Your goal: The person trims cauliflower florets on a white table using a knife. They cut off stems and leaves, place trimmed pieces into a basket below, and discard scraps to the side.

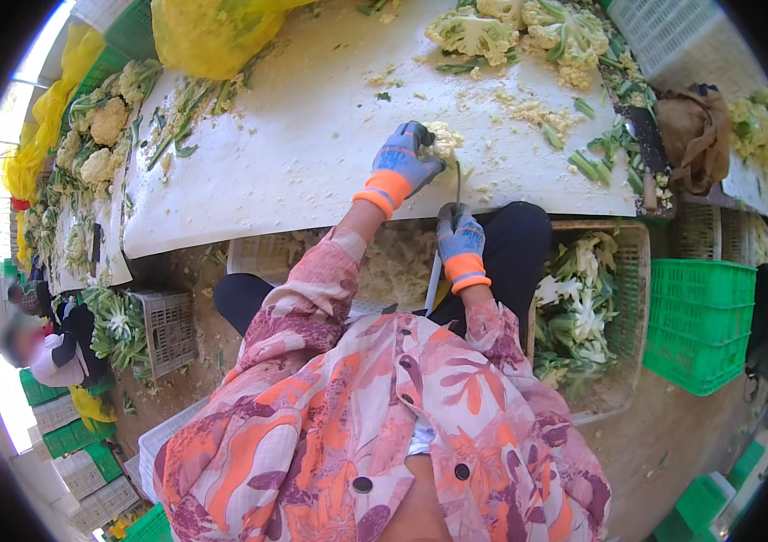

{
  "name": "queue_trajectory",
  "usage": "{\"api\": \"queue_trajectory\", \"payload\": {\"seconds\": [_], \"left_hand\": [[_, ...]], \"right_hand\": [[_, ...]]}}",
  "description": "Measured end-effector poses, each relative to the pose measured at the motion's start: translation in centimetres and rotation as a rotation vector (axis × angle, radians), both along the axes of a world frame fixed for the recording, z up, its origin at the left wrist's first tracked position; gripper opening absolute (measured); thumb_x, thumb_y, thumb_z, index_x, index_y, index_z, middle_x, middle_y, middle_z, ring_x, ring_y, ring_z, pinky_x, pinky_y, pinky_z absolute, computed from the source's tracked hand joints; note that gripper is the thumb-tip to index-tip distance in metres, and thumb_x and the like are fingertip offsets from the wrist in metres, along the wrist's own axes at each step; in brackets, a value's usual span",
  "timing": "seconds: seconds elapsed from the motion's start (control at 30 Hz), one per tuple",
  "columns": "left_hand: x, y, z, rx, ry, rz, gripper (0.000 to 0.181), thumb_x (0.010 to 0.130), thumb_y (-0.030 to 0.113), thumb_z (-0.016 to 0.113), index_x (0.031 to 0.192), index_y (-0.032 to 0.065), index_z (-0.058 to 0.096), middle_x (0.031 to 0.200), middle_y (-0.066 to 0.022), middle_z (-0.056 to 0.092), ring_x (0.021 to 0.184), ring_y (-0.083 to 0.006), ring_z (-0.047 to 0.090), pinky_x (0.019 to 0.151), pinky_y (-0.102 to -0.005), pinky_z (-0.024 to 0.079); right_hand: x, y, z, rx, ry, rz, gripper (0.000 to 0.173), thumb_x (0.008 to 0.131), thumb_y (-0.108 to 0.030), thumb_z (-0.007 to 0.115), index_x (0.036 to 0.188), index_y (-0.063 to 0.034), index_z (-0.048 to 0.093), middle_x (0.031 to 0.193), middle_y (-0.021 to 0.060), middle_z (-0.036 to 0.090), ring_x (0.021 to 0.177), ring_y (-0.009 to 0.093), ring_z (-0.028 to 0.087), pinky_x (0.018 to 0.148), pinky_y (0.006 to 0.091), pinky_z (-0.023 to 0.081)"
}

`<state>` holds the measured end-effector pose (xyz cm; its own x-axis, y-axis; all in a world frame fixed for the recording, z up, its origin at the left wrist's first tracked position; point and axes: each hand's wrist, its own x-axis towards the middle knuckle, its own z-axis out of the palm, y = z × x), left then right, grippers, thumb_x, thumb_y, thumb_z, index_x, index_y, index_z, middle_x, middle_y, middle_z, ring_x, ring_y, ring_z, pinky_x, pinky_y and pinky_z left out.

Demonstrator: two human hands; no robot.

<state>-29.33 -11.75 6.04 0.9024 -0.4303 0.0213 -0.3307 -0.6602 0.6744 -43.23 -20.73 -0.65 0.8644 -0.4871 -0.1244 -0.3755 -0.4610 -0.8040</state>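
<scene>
My left hand (405,157), in a blue-grey glove with an orange cuff, grips a small cauliflower piece (443,139) above the white tabletop (302,162). Close to the table's front edge, my right hand (459,234), gloved alike, is closed around a tool with a thin, narrow blade (458,179), apparently a knife. Its blade points away from me, up to the underside of the cauliflower piece. Most of the handle is hidden in my fist. A pale rod (434,283) shows below that hand; whether it belongs to the tool I cannot tell.
Cauliflower heads (563,34) lie at the table's far right, near a large knife (648,146). A yellow mesh bag (214,37) stands far left. Below the edge are a crate of florets (397,264) and a leaf-filled crate (638,311). Green crates (701,325) stand right; people work left.
</scene>
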Motion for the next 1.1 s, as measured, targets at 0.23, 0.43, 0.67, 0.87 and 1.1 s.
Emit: {"api": "queue_trajectory", "payload": {"seconds": [0.23,0.43,0.67,0.87,1.1], "left_hand": [[-1.6,0.8,3.5,0.500,0.051,-0.137,0.073,0.071,0.029,0.069,0.137,0.0235,0.038,0.128,-0.0152,0.049,0.106,-0.0326,0.057,0.086,-0.0408,0.048],[1.0,-1.7,2.9,0.291,-0.171,-0.026,0.064,0.076,0.059,0.057,0.129,0.0232,0.049,0.142,-0.0164,0.035,0.130,-0.0366,0.033,0.104,-0.0462,0.031],[0.0,-0.5,-3.3,-0.406,-0.045,-0.066,0.039,0.082,0.024,0.062,0.117,0.0080,0.053,0.117,-0.0154,0.049,0.111,-0.0325,0.046,0.098,-0.0388,0.037],[-3.2,2.5,-5.3,-0.535,-0.335,-0.007,0.035,0.082,0.016,0.063,0.112,0.0048,0.050,0.119,-0.0168,0.045,0.115,-0.0284,0.043,0.099,-0.0370,0.035],[-3.8,4.2,-6.3,-0.452,-0.394,0.004,0.038,0.078,0.022,0.068,0.107,0.0080,0.049,0.122,-0.0189,0.040,0.114,-0.0324,0.041,0.097,-0.0407,0.036]], "right_hand": [[0.2,0.3,0.0,0.115,-0.082,0.008,0.029,0.090,-0.031,0.050,0.089,-0.0034,0.059,0.087,0.0223,0.064,0.081,0.040,0.061,0.070,0.0450,0.048],[0.3,-0.3,-0.7,-0.088,-0.074,0.018,0.025,0.088,-0.029,0.053,0.093,-0.0052,0.060,0.083,0.0207,0.065,0.079,0.040,0.062,0.069,0.0452,0.049],[-0.1,-0.3,0.9,0.159,-0.168,-0.115,0.026,0.089,-0.028,0.055,0.088,-0.0020,0.061,0.080,0.0210,0.064,0.076,0.039,0.062,0.066,0.0422,0.049],[0.7,2.5,0.6,0.079,-0.260,-0.036,0.025,0.090,-0.027,0.053,0.087,-0.0035,0.060,0.080,0.0207,0.064,0.073,0.039,0.061,0.063,0.0449,0.048],[2.3,3.8,-0.8,-0.074,-0.143,0.050,0.022,0.090,-0.027,0.050,0.088,-0.0065,0.058,0.077,0.0203,0.063,0.069,0.038,0.062,0.062,0.0469,0.049]]}}
